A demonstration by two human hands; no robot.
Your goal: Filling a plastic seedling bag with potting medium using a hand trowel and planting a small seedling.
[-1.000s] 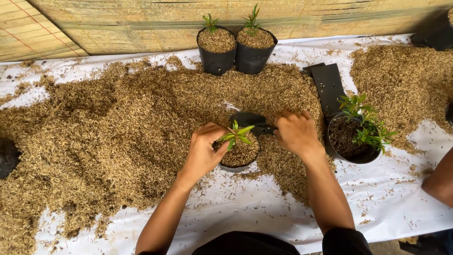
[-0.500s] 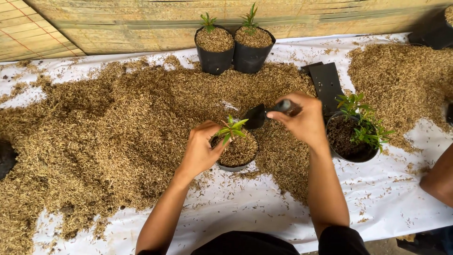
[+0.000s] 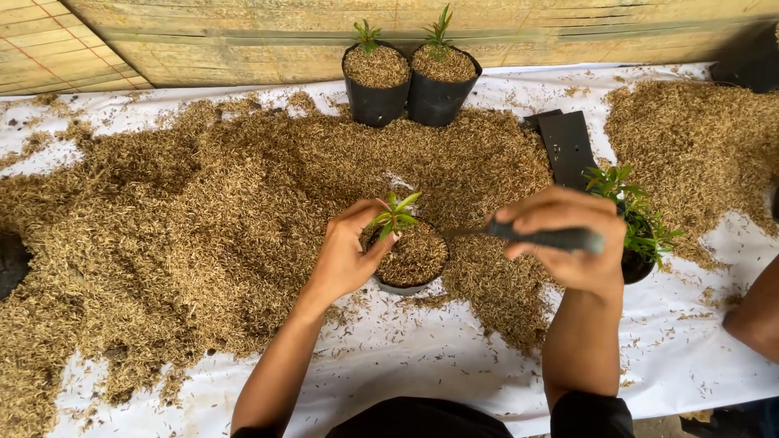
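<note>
Your left hand cups the near-left side of a small black pot, its thumb and fingers closed around the rim and steadying the green seedling that stands upright at the pot's left edge. The pot sits on the desk, at the near margin of the wide heap of straw-coloured husk, and is filled almost to its rim with that same husk.

Your right hand is clenched around the dark handle of a trowel; the tool lies roughly level, its slim end pointing left toward the pot's far-right rim. Whether the tip touches the pot cannot be told.

Behind your right hand, partly hidden by it, stands a dark pot holding leafy green plants; what fills it cannot be seen. At the back of the desk, two black grow bags stand touching each other, each filled with husk to the top and each carrying one small upright seedling. A stack of flat, empty black bags lies to their right, and a second husk heap covers the far right. Another person's arm enters at the right edge.
</note>
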